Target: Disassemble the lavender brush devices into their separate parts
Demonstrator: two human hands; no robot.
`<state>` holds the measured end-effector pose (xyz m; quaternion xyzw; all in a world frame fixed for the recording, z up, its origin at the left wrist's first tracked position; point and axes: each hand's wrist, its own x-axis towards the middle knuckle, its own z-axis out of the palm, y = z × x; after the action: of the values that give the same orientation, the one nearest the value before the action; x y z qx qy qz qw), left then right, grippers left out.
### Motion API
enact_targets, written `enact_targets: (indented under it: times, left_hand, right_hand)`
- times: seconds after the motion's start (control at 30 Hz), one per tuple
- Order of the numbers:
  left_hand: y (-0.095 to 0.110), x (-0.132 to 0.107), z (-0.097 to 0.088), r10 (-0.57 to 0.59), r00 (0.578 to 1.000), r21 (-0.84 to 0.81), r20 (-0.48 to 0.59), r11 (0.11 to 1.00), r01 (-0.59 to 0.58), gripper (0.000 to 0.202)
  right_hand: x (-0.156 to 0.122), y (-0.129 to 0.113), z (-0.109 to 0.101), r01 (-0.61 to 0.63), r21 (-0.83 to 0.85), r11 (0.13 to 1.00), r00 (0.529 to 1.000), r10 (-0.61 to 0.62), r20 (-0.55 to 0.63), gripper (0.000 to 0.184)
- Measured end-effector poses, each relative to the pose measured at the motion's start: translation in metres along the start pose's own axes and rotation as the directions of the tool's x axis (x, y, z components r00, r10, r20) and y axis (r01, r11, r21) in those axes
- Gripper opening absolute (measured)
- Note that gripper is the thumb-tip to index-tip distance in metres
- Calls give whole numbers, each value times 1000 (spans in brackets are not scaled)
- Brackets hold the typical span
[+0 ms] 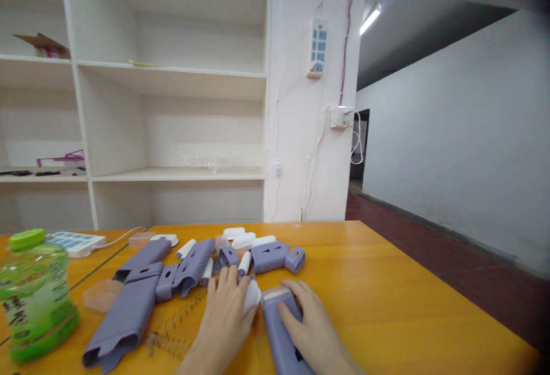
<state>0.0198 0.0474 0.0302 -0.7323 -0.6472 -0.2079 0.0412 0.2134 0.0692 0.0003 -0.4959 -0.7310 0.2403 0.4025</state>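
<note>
My right hand (311, 323) wraps round a long purple-grey plastic housing (279, 329) lying on the table, its pale end facing away. Close beside it, my left hand (227, 309) is closed over a rounded white plastic piece (252, 296), which shows between thumb and fingers; the rest is hidden. Just beyond the left fingertips are small white cylinders (245, 263) and purple-grey sleeves with slots and holes (269, 256). A short purple-grey cap (295, 260) lies to their right. Thin metal coil springs (172, 340) rest left of my left wrist.
Larger purple-grey housings (133, 312) lie at the left, near a clear plastic cup (102, 296). A green-lidded jar (34, 295) stands at the left edge, before a white power strip (79, 243). White shelves (172, 174) rise behind the orange table (387, 300).
</note>
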Motion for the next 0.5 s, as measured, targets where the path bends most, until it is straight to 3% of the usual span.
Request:
enact_targets:
  times: [0.2, 0.33, 0.43, 0.5]
  left_hand:
    - [-14, -11, 16, -71, 989, -293, 128, 950, 106, 63]
    - [-13, -6, 20, -138, 989, -458, 46, 877, 144, 35]
    - [-10, -1, 16, -214, 976, -687, 39, 703, 182, 21]
    - [-8, 0, 12, -263, 956, -855, 128, 460, 241, 32]
  right_hand:
    - [0, 0, 1, -4, 15, 1000, 1000, 5, -9, 40]
    - [0, -1, -2, 68, 23, 997, 997, -67, -43, 33]
    - [-1, -10, -8, 161, 25, 987, 985, -158, -74, 26]
    - [-1, -18, -13, 205, 47, 978, 975, -200, -96, 23]
